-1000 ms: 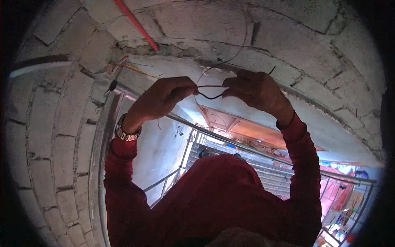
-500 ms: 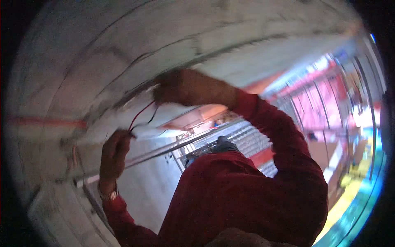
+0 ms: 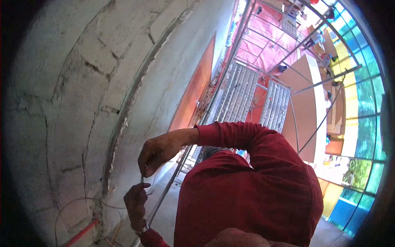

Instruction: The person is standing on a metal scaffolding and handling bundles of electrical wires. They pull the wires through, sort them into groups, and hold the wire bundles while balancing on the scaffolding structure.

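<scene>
My left hand (image 3: 136, 201), with a metal-banded watch at its wrist, is closed in a pinch on thin electrical wire (image 3: 142, 180). Just above it, the fingertips of my right hand (image 3: 158, 153) pinch the same wire, so a short length shows between the hands. Fine loose ends stick out beside the left fingertips. A long thin cable (image 3: 84, 199) curves from near my left hand across the block wall (image 3: 78, 123). Both hands are close to the wall, and the fingertips are partly hidden.
A red conduit (image 3: 82, 232) comes out of the wall at lower left. Perforated metal scaffold planks (image 3: 236, 92) and scaffold tubes (image 3: 242, 29) stand beyond my body. Far below are pink sheeting (image 3: 267, 37) and blue-green glazing (image 3: 366, 94).
The view has turned and steadied. My hands have come closer together, the right now just above the left. The red and black wires that spanned a wider gap now show only as a short length.
</scene>
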Motion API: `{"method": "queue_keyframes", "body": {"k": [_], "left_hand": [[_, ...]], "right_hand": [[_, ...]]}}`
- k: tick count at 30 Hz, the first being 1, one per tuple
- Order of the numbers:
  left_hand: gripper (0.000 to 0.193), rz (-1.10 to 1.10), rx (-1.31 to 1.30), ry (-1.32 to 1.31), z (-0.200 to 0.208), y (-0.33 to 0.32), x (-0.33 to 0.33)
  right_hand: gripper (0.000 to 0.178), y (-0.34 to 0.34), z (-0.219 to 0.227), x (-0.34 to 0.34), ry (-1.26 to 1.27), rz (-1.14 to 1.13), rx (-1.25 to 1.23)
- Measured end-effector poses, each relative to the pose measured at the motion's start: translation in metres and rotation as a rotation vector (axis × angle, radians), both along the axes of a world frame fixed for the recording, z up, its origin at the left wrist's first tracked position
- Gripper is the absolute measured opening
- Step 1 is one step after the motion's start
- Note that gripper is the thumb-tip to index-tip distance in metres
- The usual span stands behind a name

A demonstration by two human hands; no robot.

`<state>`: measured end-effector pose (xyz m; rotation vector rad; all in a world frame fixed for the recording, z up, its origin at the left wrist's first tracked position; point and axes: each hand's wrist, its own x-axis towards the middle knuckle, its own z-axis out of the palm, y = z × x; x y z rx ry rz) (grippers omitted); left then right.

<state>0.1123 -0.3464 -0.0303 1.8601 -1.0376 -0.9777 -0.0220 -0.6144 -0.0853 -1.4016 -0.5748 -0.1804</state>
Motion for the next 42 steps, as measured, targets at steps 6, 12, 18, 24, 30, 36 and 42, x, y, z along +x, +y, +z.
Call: {"method": "queue_keyframes", "body": {"k": [6, 12, 18, 24, 30, 36, 42], "left_hand": [[0.024, -0.264, 0.016, -0.185, -0.023, -0.036, -0.008], [0.025, -0.248, 0.058, -0.047, -0.058, -0.055, -0.030], [0.030, -0.069, -0.096, 0.664, -0.103, -0.066, -0.030], [0.034, -0.076, -0.110, 0.363, -0.136, -0.088, -0.044], [0.012, -0.637, -0.261, -0.408, -0.149, -0.093, -0.073], [0.020, -0.743, -0.211, -0.194, -0.131, -0.126, -0.103], [0.034, -0.491, 0.034, 0.269, -0.156, -0.146, -0.115]], "right_hand": [[0.023, -0.010, -0.034, -0.036, 0.043, -0.210, -0.181], [0.022, 0.013, -0.086, -0.080, 0.341, -0.822, -0.485], [0.023, 0.039, -0.091, -0.101, 0.231, -1.169, -0.387], [0.025, 0.078, -0.073, -0.136, 0.324, -1.310, -0.223], [0.019, 0.083, -0.068, -0.172, 0.367, -1.462, -0.524], [0.018, 0.064, -0.055, -0.198, 0.385, -1.521, -0.870], [0.018, 0.010, -0.073, -0.236, 0.622, -1.528, -0.569]]}}
